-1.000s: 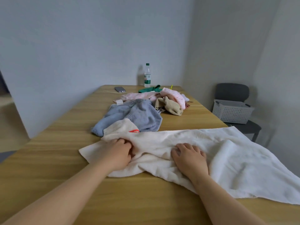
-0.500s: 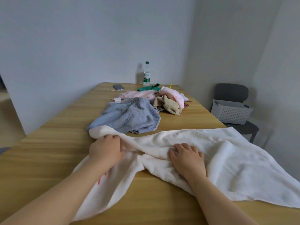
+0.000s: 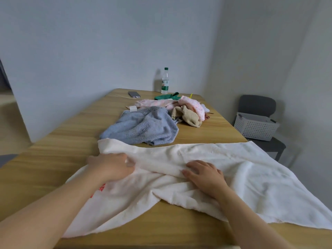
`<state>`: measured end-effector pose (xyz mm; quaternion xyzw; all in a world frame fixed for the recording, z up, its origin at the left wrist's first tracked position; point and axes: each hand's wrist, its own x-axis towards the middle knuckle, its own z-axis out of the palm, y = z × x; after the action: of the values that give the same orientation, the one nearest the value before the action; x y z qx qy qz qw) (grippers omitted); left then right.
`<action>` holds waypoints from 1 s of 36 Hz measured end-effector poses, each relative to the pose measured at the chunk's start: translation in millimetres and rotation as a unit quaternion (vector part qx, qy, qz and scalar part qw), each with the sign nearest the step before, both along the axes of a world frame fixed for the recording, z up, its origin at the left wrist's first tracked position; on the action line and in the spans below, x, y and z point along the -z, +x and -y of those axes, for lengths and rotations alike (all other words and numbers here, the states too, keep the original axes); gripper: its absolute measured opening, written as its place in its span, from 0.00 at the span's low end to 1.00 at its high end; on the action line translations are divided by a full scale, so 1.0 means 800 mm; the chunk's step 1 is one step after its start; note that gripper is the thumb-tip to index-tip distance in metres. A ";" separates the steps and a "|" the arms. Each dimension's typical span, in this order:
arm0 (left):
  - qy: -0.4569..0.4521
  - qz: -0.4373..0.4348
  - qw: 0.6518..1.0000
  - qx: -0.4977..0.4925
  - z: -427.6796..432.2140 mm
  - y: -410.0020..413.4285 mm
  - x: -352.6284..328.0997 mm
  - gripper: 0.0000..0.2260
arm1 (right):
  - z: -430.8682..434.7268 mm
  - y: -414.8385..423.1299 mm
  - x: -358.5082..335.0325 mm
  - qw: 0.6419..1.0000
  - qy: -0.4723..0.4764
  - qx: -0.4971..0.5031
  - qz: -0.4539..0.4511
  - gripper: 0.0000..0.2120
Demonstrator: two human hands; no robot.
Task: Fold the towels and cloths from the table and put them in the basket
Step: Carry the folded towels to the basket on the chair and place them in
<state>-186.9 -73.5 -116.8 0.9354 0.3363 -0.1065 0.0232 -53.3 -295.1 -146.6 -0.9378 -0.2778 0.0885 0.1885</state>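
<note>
The white towel [image 3: 233, 169] lay rumpled along the near part of the tabletop [image 3: 53, 151], stretching toward the right edge, with one flap reaching almost to the near edge. The left hand [image 3: 113, 166] gripped a raised fold near the towel's left end, fingers curled into the cloth. The right hand [image 3: 204, 175] lay flat on the towel close by, fingers straight and slightly spread. Just behind, at mid-table, a blue towel [image 3: 142, 128] sat in a heap. Further back lay a tan cloth [image 3: 186, 116], a pink cloth [image 3: 195, 106] and a green cloth [image 3: 166, 96]. A phone [image 3: 134, 94] and a bottle [image 3: 165, 81] were by the far edge. The basket [image 3: 255, 129] stood on a chair [image 3: 256, 105] off the right edge.
</note>
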 end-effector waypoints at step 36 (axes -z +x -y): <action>-0.013 0.052 0.999 0.010 0.003 -0.033 0.050 0.30 | 0.022 -0.041 0.010 0.986 0.053 -0.027 0.154 0.22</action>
<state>-213.1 -76.3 -157.2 0.9425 0.3243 -0.0626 0.0514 -86.1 -312.5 -155.0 -0.9211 -0.3328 -0.0670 0.1907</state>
